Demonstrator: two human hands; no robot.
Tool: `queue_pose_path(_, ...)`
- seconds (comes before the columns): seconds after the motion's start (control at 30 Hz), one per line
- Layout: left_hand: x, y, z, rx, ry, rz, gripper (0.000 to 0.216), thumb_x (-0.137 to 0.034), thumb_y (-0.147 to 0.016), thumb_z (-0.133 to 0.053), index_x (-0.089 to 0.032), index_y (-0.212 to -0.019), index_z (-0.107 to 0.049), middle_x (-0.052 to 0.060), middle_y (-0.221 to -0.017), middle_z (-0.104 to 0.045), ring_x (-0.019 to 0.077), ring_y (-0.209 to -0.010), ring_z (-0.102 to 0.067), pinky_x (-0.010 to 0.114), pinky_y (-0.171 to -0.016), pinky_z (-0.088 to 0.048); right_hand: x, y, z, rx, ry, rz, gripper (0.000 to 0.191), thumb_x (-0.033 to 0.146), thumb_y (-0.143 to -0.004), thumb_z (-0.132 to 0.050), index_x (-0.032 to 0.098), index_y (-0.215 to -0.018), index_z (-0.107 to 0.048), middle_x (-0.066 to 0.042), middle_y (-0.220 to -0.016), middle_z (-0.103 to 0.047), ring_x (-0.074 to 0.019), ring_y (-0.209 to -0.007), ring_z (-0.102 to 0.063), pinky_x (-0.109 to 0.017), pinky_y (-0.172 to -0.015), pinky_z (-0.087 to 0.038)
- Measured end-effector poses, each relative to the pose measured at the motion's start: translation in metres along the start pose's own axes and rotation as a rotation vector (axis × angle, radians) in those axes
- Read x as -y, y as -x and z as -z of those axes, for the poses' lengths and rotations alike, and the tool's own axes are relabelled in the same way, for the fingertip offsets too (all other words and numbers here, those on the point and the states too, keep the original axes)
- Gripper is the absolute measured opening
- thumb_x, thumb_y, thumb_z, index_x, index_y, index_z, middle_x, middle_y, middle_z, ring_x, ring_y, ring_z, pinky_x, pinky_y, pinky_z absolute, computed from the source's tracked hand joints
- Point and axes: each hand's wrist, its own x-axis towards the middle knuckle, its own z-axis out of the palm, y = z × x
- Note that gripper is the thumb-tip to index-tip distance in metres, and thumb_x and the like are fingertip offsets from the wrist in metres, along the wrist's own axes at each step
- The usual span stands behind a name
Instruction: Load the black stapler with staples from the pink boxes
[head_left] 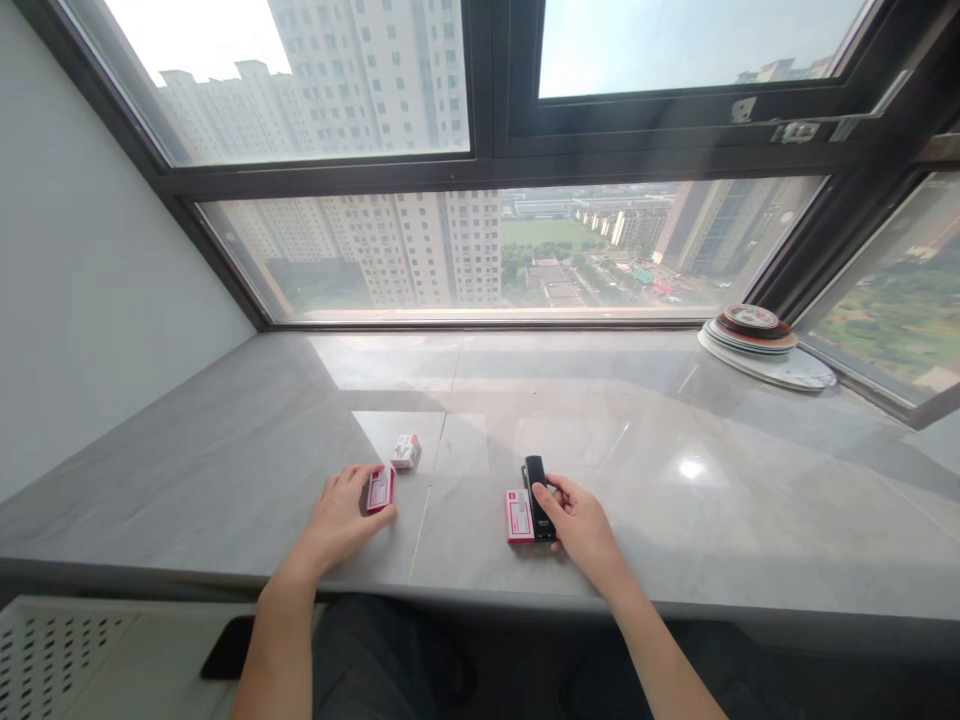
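On the grey stone sill (637, 440), my left hand (343, 515) has its thumb and fingers around a small pink-and-white box (381, 489). Just behind that box stands a small white box (406, 451) with printing on it. My right hand (581, 525) grips a black stapler (541, 510), thumb on top and fingers along its right side. Against the stapler's left side lies a second pink-and-white box (518, 516). Part of the stapler is hidden under my thumb.
A stack of round plates or mats (765, 345) sits at the far right by the window frame (495, 180). A white wall (97, 270) bounds the left side. Below the sill's front edge are a white perforated surface (67, 650) and a dark object (229, 648).
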Motion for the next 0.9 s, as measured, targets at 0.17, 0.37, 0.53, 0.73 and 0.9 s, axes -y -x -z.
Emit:
queue_pose_path(0.17, -0.042, 0.032, -0.008, 0.071, 0.181, -0.062, 0.056, -0.056, -0.078, -0.073, -0.027, -0.126, -0.066, 0.006, -0.124, -0.063, 0.0285, -0.11, -0.062, 0.038, -0.094, -0.051, -0.001, 0.0, -0.001, -0.003, 0.019, 0.009, 0.06, 0.066, -0.09, -0.06, 0.018, -0.125, -0.068, 0.004, -0.07, -0.052, -0.0121, -0.049, -0.054, -0.025, -0.038, -0.052)
queue_pose_path(0.37, -0.144, 0.03, -0.036, 0.073, 0.414, -0.334, 0.056, -0.052, -0.077, -0.082, -0.032, -0.128, -0.066, 0.005, -0.121, -0.064, 0.0257, -0.109, -0.063, 0.037, -0.093, -0.053, 0.001, 0.0, -0.001, 0.001, 0.017, 0.014, 0.059, 0.067, -0.09, -0.061, 0.019, -0.124, -0.068, 0.005, -0.067, -0.052, -0.0125, -0.047, -0.055, -0.024, -0.038, -0.05)
queue_pose_path(0.53, -0.181, 0.023, -0.071, 0.11, 0.39, -0.452, 0.07, -0.055, -0.067, -0.09, -0.034, -0.127, -0.062, 0.005, -0.117, -0.067, 0.0309, -0.112, -0.062, 0.045, -0.096, -0.05, 0.002, 0.002, 0.001, 0.009, 0.013, 0.025, 0.058, 0.069, -0.09, -0.06, 0.018, -0.116, -0.069, 0.004, -0.064, -0.055, -0.0141, -0.045, -0.058, -0.024, -0.039, -0.05)
queue_pose_path(0.73, -0.178, 0.021, -0.094, 0.085, 0.337, -0.476, 0.083, -0.06, -0.06, -0.092, -0.031, -0.13, -0.057, 0.007, -0.117, -0.068, 0.0328, -0.111, -0.063, 0.046, -0.096, -0.05, 0.008, 0.002, 0.001, 0.033, 0.013, 0.056, 0.061, 0.072, -0.09, -0.056, 0.017, -0.114, -0.068, 0.003, -0.064, -0.057, -0.015, -0.047, -0.058, -0.024, -0.04, -0.048)
queue_pose_path(0.9, -0.174, 0.025, -0.077, 0.09, 0.333, -0.553, 0.102, -0.066, -0.066, -0.086, -0.035, -0.152, -0.041, 0.008, -0.138, -0.059, 0.0314, -0.127, -0.055, 0.045, -0.108, -0.045, 0.009, 0.012, 0.021, 0.126, -0.117, -0.051, 0.074, 0.074, -0.093, -0.048, 0.021, -0.144, -0.053, 0.004, -0.072, -0.054, -0.0106, -0.047, -0.047, -0.023, -0.041, -0.044)
